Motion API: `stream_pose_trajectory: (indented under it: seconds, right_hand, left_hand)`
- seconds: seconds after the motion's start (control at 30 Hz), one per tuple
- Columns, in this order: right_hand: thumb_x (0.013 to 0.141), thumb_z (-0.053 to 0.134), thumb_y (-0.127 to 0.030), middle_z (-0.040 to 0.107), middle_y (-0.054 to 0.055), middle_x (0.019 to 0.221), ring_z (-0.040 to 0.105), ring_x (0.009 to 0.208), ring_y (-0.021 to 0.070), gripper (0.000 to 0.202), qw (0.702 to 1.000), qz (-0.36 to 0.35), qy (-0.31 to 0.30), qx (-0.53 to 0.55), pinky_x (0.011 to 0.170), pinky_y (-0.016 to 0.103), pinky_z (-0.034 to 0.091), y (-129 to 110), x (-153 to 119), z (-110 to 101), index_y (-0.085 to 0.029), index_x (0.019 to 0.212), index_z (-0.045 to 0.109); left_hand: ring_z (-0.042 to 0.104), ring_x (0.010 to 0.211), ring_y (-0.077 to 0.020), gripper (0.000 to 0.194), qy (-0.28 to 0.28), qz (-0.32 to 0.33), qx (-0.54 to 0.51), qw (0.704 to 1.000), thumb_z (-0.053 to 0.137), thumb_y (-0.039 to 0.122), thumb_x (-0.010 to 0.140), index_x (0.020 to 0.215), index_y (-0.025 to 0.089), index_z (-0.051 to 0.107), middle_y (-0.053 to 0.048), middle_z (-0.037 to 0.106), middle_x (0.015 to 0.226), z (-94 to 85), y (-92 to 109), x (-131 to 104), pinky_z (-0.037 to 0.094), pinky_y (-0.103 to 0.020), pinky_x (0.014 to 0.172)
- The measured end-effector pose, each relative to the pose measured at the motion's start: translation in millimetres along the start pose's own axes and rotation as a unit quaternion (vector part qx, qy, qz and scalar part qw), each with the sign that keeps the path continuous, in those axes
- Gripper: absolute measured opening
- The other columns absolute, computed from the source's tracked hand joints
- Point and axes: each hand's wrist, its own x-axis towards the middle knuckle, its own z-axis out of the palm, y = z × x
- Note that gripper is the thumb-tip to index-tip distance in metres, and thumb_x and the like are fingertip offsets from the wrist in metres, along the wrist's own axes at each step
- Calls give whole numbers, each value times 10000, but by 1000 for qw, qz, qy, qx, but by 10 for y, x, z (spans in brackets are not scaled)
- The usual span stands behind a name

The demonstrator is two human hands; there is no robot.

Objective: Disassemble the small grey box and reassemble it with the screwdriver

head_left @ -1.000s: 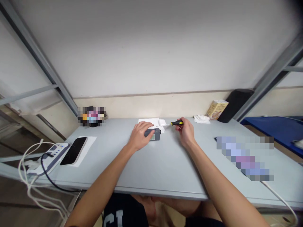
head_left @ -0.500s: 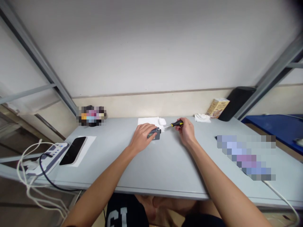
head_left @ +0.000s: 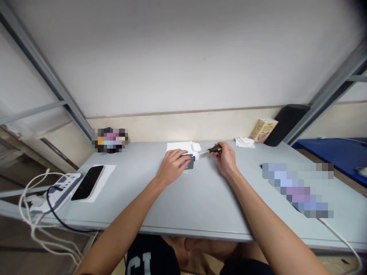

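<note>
- Left hand [head_left: 171, 167]: partly closed over the left part of the grey box-shaped device [head_left: 189, 164], with fingers across its top and thumb along its near face.
- Right hand [head_left: 225, 158]: closed around the black-and-yellow handle of the screwdriver [head_left: 214, 149], to the right of the device.
- Tool alignment: the slim metal shaft points left, toward the upper right edge of the device. Contact at the tip cannot be confirmed.
- Device location: at the desk [head_left: 183, 206], under the left hand. A white sheet [head_left: 175, 146] and a white rounded case [head_left: 196, 147] lie just behind it.
- Device handling (judged): light, with a stiff casing; liable to skid or twist on the smooth desk under side load.
- Device hold: clamp top and near face at the left end, leaving the right end free.
- Screwdriver handling (judged): light and rigid; the thick handle should resist slipping, while the bare shaft offers little purchase. Hold by the handle only.
- Caution: a slipping tip could mark the casing; keep left fingers clear of its line.
</note>
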Motion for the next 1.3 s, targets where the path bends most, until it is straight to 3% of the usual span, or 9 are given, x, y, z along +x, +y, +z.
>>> stream_pose_trajectory:
  seconds: [0.67,1.3]
  right_hand:
    - [753,695,-336,559,-30,695,471,520,95,149,1000,-11,-4,7,473,261,398,-37,-14,8,-213,716,620]
    - [755,693,-327,559,-24,692,474,523,94,162,1000,-8,-16,4,482,261,386,-74,-51,30,-214,696,593]
  left_hand:
    - [675,1139,-215,238,-27,5,17,999,528,262,1077,1156,264,753,-70,734,1223,-9,-9,1,497,-401,985]
    - [689,1147,-225,239,-17,-18,-17,1000,532,284,1072,1242,241,695,-78,757,1199,-6,11,5,496,-410,994]
